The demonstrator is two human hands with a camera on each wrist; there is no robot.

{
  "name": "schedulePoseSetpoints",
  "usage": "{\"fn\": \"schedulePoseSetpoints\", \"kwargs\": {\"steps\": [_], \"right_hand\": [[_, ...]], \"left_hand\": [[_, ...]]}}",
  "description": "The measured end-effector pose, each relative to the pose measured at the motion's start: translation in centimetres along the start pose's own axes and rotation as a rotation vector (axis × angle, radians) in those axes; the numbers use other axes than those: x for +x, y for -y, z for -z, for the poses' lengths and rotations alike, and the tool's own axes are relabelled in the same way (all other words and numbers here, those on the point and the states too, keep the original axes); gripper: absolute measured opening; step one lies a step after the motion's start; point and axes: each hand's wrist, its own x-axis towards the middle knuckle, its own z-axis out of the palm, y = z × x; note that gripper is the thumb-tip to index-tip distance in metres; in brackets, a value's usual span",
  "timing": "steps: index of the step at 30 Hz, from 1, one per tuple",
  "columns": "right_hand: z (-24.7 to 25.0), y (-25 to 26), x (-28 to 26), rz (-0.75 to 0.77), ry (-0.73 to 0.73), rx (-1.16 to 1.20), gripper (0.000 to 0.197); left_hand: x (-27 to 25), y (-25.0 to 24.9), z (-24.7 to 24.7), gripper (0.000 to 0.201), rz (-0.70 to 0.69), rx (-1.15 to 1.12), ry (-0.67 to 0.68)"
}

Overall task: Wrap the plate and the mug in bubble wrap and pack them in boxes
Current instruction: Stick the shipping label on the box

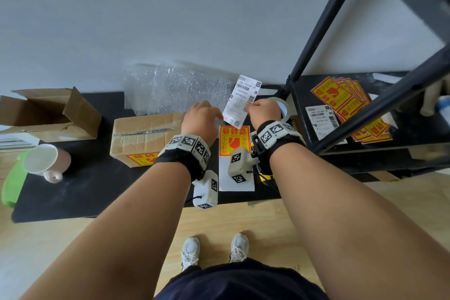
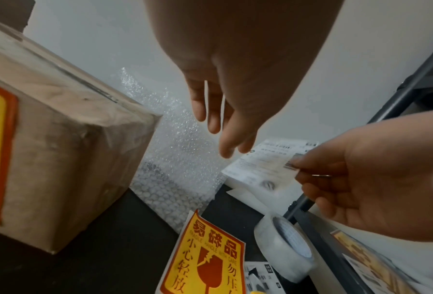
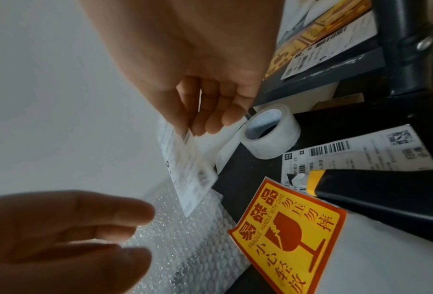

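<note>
Black mat point(image 1: 97, 190) against a pale wall: mug point(image 1: 48, 162) lies unwrapped at left, plate unseen. Right hand point(image 1: 264, 109) pinches a shipping label point(image 1: 241, 102); left hand point(image 1: 201, 117) hovers slack-fingered, empty. Risk: the label may curl and stick crooked on the taped box point(image 1: 143, 139).

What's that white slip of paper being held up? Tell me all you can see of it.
The shipping label is a thin white paper rectangle printed with barcodes, a square code and small text. The right hand pinches one long edge, holding it tilted in the air above the bubble wrap. The left hand reaches toward it, fingers relaxed; contact is unclear.
</note>
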Motion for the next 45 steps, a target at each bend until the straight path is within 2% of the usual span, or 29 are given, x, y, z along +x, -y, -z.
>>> {"fn": "schedulePoseSetpoints", "kwargs": {"steps": [3,6,8,10,12,16,20,25,26,29,33,34,36,39,45], "right_hand": [[0.5,0.0,-0.8,0.047,0.0,-0.028,0.012],[0.5,0.7,-1.6,0.091,0.036,-0.057,0.017],[0.3,1.3,-2.1,0.169,0.086,-0.105,0.012],[0.1,1.7,-2.8,0.263,0.133,-0.176,0.01],[0.0,2.1,-3.4,0.324,0.181,-0.23,0.016],[0.3,2.6,-4.2,0.368,0.238,-0.27,0.018],[-0.2,2.9,-4.5,0.345,0.268,-0.201,0.016],[-1.4,3.3,-5.2,0.238,0.312,-0.037,0.051],[-1.7,3.5,-5.3,0.246,0.331,-0.065,0.05],[-2.9,3.8,-5.8,0.287,0.335,-0.191,0.031],[-4.2,4.3,-6.5,0.263,0.283,-0.095,0.011],[-4.6,4.5,-6.8,0.256,0.268,-0.069,0.009],[-5.6,5.2,-7.3,0.241,0.264,-0.032,0.019],[-7.2,6.3,-8.4,0.218,0.272,0.021,0.012],[-10.5,8.5,-10.3,0.175,0.257,0.044,0.016]], "left_hand": [[-0.6,0.2,0.9,0.031,0.046,0.001,-0.037],[-0.5,0.0,2.4,0.025,0.107,-0.02,-0.137],[-0.3,-0.2,3.4,0.028,0.13,-0.046,-0.196],[-0.2,-0.6,4.3,0.035,0.147,-0.079,-0.197],[-0.2,-1.0,5.0,0.039,0.186,-0.101,-0.155],[-1.0,-0.9,5.9,0.026,0.251,-0.106,-0.155],[-2.4,-0.6,6.4,0.02,0.317,-0.172,-0.202],[-3.9,0.1,7.0,0.013,0.404,-0.334,-0.228],[-4.2,0.5,7.3,0.015,0.428,-0.369,-0.219],[-4.7,1.8,8.3,0.019,0.494,-0.47,-0.213],[-5.5,4.3,9.6,0.014,0.55,-0.559,-0.246],[-5.7,5.1,9.9,0.012,0.556,-0.572,-0.255],[-6.2,6.5,10.6,0.013,0.574,-0.576,-0.261],[-7.1,9.0,11.5,0.018,0.591,-0.55,-0.253],[-7.9,13.5,13.4,0.021,0.618,-0.487,-0.189]]}}
